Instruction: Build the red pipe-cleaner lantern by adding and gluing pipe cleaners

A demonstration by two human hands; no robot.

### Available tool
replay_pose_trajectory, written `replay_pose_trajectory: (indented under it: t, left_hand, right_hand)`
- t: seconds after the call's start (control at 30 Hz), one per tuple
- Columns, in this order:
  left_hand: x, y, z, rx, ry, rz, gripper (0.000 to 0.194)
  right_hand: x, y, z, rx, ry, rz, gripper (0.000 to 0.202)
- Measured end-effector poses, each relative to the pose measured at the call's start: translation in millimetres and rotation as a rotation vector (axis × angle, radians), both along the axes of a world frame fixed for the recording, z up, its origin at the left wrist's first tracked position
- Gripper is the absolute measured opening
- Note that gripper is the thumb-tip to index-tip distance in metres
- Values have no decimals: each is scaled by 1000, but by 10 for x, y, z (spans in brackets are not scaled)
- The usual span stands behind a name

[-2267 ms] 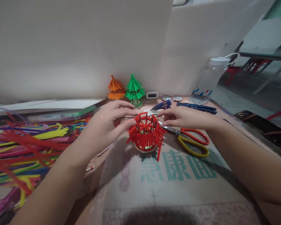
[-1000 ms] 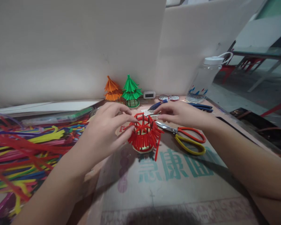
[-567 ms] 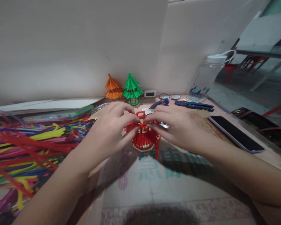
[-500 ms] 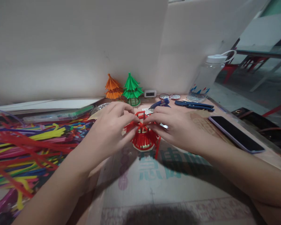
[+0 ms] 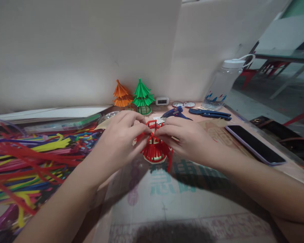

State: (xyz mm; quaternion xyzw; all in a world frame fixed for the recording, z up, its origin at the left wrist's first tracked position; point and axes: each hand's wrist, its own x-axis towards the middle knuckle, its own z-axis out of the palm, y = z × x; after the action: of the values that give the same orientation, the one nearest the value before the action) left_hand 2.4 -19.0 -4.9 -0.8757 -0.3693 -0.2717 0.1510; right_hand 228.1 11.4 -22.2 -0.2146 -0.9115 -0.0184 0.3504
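Observation:
A small red pavilion model (image 5: 155, 152) built of pipe cleaners stands upright on the covered tabletop in front of me. My left hand (image 5: 123, 136) reaches it from the left, thumb and fingers pinched at its upper frame. From the right, my right hand (image 5: 186, 136) pinches the same upper part, its fingertips close to the left ones. Both hands appear closed on red pipe cleaner there, though the fingers partly cover it. Behind stand a finished-looking orange pavilion model (image 5: 122, 97) and a green one (image 5: 143, 95).
Loose coloured pipe cleaners (image 5: 35, 162) heap up on the left. A blue glue gun (image 5: 174, 112), blue pliers-like tool (image 5: 209, 114), small white digital display (image 5: 162, 101) and clear bottle (image 5: 219, 86) sit toward the back. A phone (image 5: 254, 144) lies at right.
My right fingers have curled in slightly more at the pavilion's upper part, and that hand has shifted a little. My left hand and the model stay nearly still.

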Motion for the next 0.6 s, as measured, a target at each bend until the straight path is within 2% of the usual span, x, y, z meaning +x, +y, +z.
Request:
replay_pose_trajectory:
  t: [0.23,0.47,0.6]
  left_hand:
    - [2,-1,-10,6,3,-11,14]
    - [-118,-16,104,-76,-64,28,20]
    - [-230,97,57,-232,-155,9,28]
  right_hand:
    - [1,4,-7,27,-23,-11,18]
    - [3,-27,29,-4,-26,-18,15]
    - [13,-47,79,-8,-45,-68,15]
